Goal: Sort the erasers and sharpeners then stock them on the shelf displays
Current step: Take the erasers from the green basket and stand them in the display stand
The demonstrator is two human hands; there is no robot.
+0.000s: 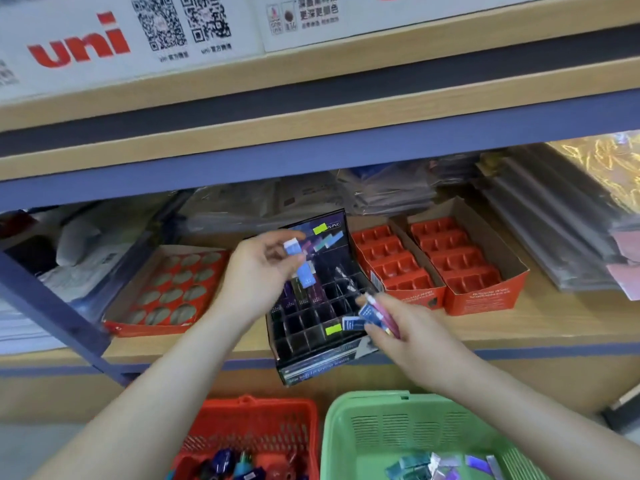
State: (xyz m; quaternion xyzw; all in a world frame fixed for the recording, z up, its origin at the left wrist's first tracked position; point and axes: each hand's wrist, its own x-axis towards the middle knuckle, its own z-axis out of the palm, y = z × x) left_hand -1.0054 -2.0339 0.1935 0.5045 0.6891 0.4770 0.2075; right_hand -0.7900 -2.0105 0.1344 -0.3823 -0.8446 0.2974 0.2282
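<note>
1. A black cardboard display box (311,327), divided into small square compartments, is seated at the front edge of the wooden shelf board (519,327), with its front face reaching over that edge.
2. The left hand (259,265) is held over the box's rear compartments. Small blue-and-white sleeved erasers (306,277) are pinched between its thumb and fingertips.
3. The right hand (408,330) is held at the box's front right corner. A bunch of blue- and pink-sleeved erasers (372,313) is gripped in its curled fingers.
4. A flat red tray with oval holes (166,289) is noted left of the box. Two orange-red cardboard boxes with moulded red inserts (481,296) are noted to its right.
5. Below the shelf, a red plastic basket (242,402) is seen holding blurred dark-blue sharpeners (221,459). Beside it, a green plastic basket (398,431) is seen holding loose sleeved erasers (415,462).
</note>
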